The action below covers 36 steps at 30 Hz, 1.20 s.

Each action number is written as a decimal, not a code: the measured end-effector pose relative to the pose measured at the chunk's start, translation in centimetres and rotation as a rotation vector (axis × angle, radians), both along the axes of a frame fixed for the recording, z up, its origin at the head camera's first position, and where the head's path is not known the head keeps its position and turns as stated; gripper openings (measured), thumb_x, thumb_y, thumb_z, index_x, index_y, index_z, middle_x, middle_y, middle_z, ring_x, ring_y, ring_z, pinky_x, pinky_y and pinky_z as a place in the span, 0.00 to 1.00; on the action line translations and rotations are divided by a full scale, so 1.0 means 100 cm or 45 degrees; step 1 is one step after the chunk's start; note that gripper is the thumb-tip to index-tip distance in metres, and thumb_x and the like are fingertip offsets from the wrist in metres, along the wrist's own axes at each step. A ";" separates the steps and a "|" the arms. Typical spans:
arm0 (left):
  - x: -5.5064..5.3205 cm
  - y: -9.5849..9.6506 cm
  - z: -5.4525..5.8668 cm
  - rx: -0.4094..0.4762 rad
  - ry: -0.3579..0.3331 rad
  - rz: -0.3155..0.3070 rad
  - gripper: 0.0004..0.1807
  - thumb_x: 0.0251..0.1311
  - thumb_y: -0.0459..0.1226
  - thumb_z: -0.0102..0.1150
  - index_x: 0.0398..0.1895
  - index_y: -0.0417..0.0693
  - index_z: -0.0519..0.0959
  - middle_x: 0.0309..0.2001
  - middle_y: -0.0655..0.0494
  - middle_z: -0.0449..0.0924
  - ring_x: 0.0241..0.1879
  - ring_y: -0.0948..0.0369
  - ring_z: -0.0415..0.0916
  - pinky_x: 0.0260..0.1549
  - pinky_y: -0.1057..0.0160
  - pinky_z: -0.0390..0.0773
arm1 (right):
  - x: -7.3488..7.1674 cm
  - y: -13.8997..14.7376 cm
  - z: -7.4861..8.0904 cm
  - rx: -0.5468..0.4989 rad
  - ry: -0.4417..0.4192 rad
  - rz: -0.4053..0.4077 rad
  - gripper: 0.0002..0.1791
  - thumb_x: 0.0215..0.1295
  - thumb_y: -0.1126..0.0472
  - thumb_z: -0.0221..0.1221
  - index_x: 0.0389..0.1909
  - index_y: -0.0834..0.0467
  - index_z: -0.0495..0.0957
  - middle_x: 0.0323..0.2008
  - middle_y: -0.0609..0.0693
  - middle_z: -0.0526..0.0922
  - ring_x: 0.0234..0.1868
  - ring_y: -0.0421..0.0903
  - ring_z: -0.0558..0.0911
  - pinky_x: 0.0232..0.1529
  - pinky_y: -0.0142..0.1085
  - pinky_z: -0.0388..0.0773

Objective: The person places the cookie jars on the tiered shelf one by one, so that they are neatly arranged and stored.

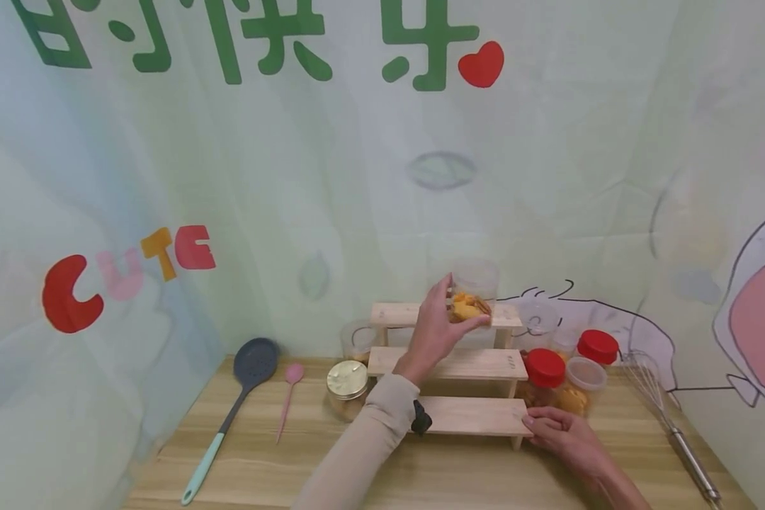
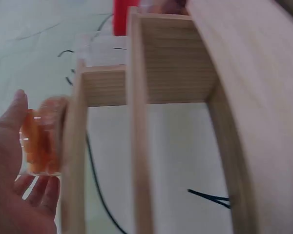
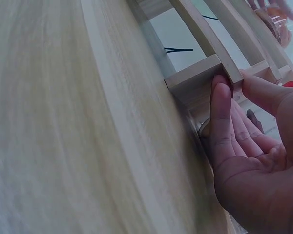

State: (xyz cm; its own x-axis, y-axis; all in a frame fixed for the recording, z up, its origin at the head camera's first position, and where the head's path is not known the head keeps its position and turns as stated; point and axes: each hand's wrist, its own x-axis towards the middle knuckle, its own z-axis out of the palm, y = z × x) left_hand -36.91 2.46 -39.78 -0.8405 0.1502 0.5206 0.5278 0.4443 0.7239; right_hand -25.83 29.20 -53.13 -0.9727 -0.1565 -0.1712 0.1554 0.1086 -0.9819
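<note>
The left hand [image 1: 437, 324] holds a clear jar [image 1: 469, 306] in a half-open grip at the top tier [image 1: 397, 313] of a wooden rack [image 1: 474, 363], base contact unclear, while the right hand [image 1: 566, 433] pinches the bottom tier [image 1: 468, 416], likely for steadiness.

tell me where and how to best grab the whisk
Probably by its slim handle, fingers closing round it from above on the near side: the whisk lies with that end towards the person, while its broader wire loops point away.
</note>
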 end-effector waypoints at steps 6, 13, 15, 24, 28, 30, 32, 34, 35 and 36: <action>0.004 0.002 -0.017 -0.069 0.018 0.126 0.49 0.56 0.60 0.80 0.77 0.51 0.71 0.68 0.55 0.81 0.64 0.58 0.81 0.62 0.57 0.85 | -0.001 0.002 0.000 0.031 -0.032 -0.003 0.25 0.78 0.55 0.66 0.65 0.70 0.78 0.48 0.44 0.90 0.47 0.36 0.86 0.52 0.32 0.88; 0.000 0.028 -0.021 -0.244 0.072 0.307 0.49 0.56 0.68 0.75 0.76 0.55 0.76 0.64 0.59 0.88 0.57 0.60 0.86 0.61 0.57 0.80 | 0.000 0.001 0.003 0.043 -0.026 -0.005 0.25 0.78 0.55 0.66 0.65 0.70 0.78 0.47 0.45 0.90 0.47 0.37 0.86 0.51 0.32 0.88; -0.001 0.034 -0.022 -0.321 0.086 0.367 0.50 0.56 0.70 0.73 0.78 0.56 0.75 0.64 0.59 0.88 0.56 0.61 0.86 0.60 0.55 0.77 | 0.000 -0.001 0.004 0.047 -0.038 -0.023 0.24 0.78 0.54 0.66 0.63 0.69 0.79 0.47 0.45 0.90 0.46 0.38 0.86 0.51 0.31 0.88; -0.001 0.047 -0.036 -0.599 0.168 0.518 0.53 0.55 0.73 0.71 0.81 0.65 0.70 0.61 0.67 0.89 0.60 0.63 0.82 0.52 0.59 0.68 | 0.000 0.000 0.000 -0.004 -0.020 0.003 0.18 0.80 0.57 0.64 0.60 0.66 0.81 0.44 0.42 0.90 0.44 0.36 0.85 0.50 0.31 0.87; -0.001 0.050 -0.039 -0.569 0.148 0.502 0.53 0.55 0.77 0.66 0.81 0.64 0.71 0.62 0.67 0.88 0.59 0.63 0.80 0.49 0.59 0.65 | 0.000 0.002 0.000 -0.021 -0.015 0.019 0.18 0.80 0.59 0.64 0.61 0.67 0.81 0.44 0.42 0.91 0.45 0.35 0.86 0.51 0.31 0.88; -0.002 0.051 -0.038 -0.526 0.135 0.497 0.52 0.56 0.77 0.65 0.79 0.63 0.73 0.61 0.67 0.89 0.58 0.63 0.80 0.49 0.59 0.64 | 0.000 0.002 0.000 -0.025 -0.012 0.026 0.19 0.80 0.58 0.64 0.61 0.67 0.80 0.45 0.42 0.91 0.45 0.35 0.86 0.51 0.31 0.88; -0.002 0.051 -0.037 -0.499 0.117 0.497 0.50 0.57 0.77 0.65 0.78 0.63 0.75 0.62 0.67 0.88 0.58 0.62 0.80 0.49 0.58 0.64 | -0.001 0.002 0.000 -0.034 -0.018 0.024 0.19 0.79 0.58 0.64 0.61 0.67 0.81 0.45 0.42 0.91 0.46 0.35 0.86 0.52 0.31 0.88; -0.002 0.051 -0.036 -0.489 0.105 0.498 0.48 0.58 0.76 0.65 0.77 0.63 0.75 0.63 0.67 0.88 0.58 0.62 0.80 0.49 0.58 0.64 | -0.001 0.002 0.001 -0.039 -0.030 0.017 0.19 0.79 0.57 0.65 0.61 0.66 0.81 0.46 0.42 0.91 0.46 0.35 0.87 0.52 0.32 0.88; -0.002 0.051 -0.036 -0.488 0.100 0.502 0.48 0.58 0.75 0.65 0.77 0.63 0.75 0.64 0.66 0.88 0.58 0.62 0.80 0.49 0.58 0.64 | -0.001 0.002 0.001 -0.036 -0.032 0.017 0.20 0.79 0.57 0.65 0.61 0.66 0.81 0.46 0.42 0.91 0.46 0.35 0.87 0.52 0.32 0.88; -0.002 0.052 -0.036 -0.491 0.099 0.509 0.48 0.58 0.75 0.66 0.77 0.62 0.75 0.64 0.66 0.88 0.59 0.62 0.80 0.49 0.59 0.64 | -0.001 0.002 0.001 -0.037 -0.036 0.012 0.20 0.79 0.57 0.65 0.61 0.66 0.81 0.46 0.43 0.91 0.46 0.35 0.87 0.52 0.32 0.88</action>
State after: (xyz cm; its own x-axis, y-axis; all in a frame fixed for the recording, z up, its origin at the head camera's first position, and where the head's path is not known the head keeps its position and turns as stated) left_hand -37.08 7.65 -43.33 -0.8326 0.0199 0.5535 0.3094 0.8456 0.4350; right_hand -25.93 29.40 -53.04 -0.9660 -0.1711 -0.1939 0.1822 0.0817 -0.9799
